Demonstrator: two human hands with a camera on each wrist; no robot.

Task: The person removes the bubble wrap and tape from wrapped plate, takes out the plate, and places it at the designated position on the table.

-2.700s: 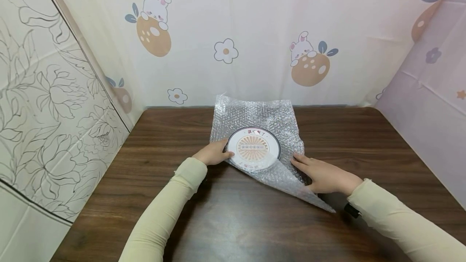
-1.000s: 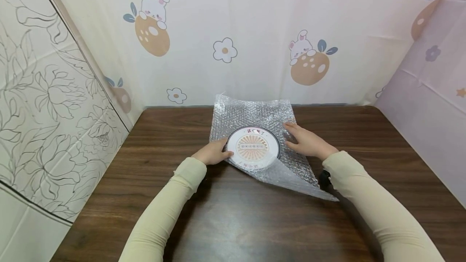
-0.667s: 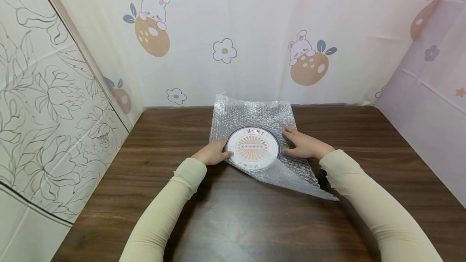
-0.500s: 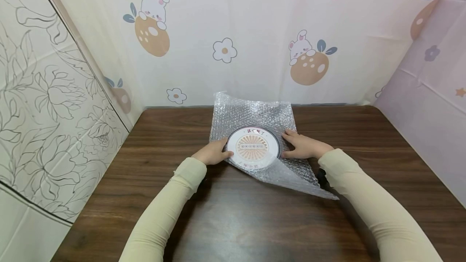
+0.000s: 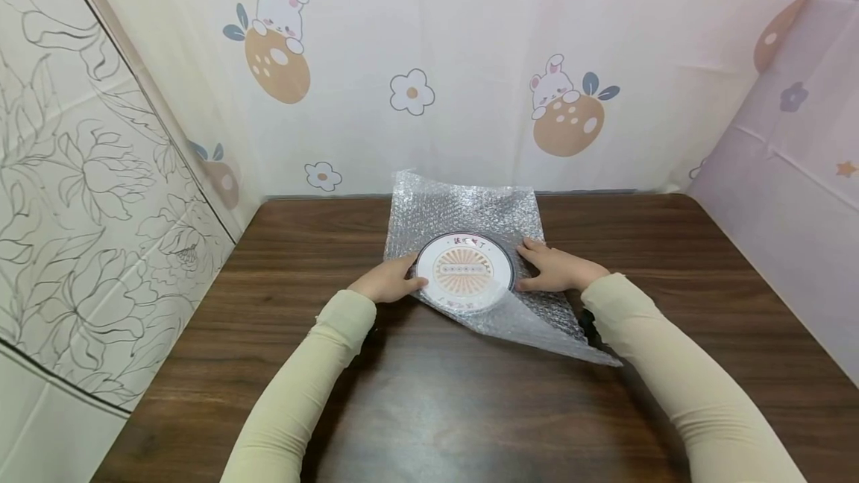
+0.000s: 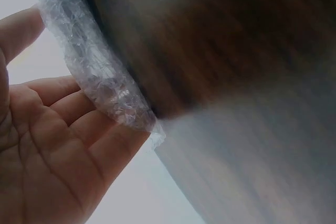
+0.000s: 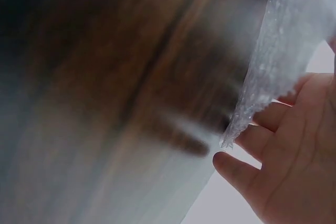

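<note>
A round white plate [image 5: 463, 274] with a dark rim, orange rays and red lettering lies on a sheet of bubble wrap [image 5: 463, 203]. The wrap's near part is folded over the plate's lower edge, its tip trailing right. My left hand [image 5: 385, 282] holds the plate's left side, thumb over the rim, fingers along the outside. In the left wrist view the wrap's edge [image 6: 105, 82] covers those fingertips. My right hand [image 5: 560, 267] rests on the wrap by the plate's right rim, fingers and thumb spread. The right wrist view shows its fingers [image 7: 257, 140] partly behind the wrap.
The dark wood-grain table [image 5: 322, 244] runs back to a curtain [image 5: 470, 43] printed with rabbits and flowers. A white panel [image 5: 87, 170] with line-drawn flowers stands at the left. The wrap's far edge reaches the table's back edge.
My right hand has moved up from the folded flap to the plate's right side, then in closer to the rim. The flap's tip has shifted slightly up. My left hand has stayed put.
</note>
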